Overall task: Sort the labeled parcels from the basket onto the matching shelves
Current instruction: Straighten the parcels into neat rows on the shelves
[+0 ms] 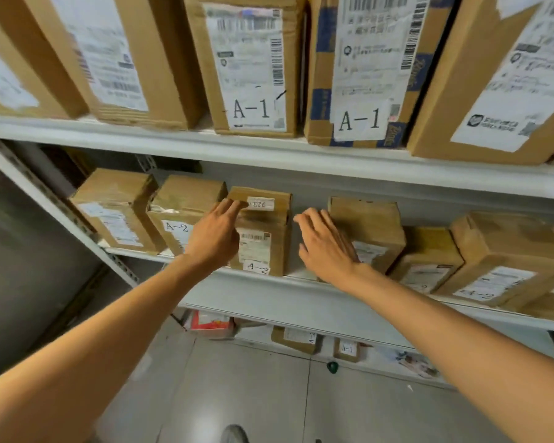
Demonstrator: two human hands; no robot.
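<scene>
A small upright cardboard parcel (263, 238) marked A-2 stands on the middle shelf (301, 278). My left hand (216, 235) rests against its left side, fingers straight and reaching onto its top left corner. My right hand (325, 243) hovers just to the right of it, fingers spread and relaxed, in front of a neighbouring parcel (375, 225). More A-2 parcels (179, 212) line the same shelf. Taller A-1 boxes (253, 68) stand on the upper shelf (269, 148). No basket is in view.
Below, the lowest shelf level holds a few small parcels (296, 338) and a red-and-white packet (211, 324). A grey tiled floor (269, 394) lies underneath. The shelf's white metal upright (61, 206) runs down the left side beside a dark wall.
</scene>
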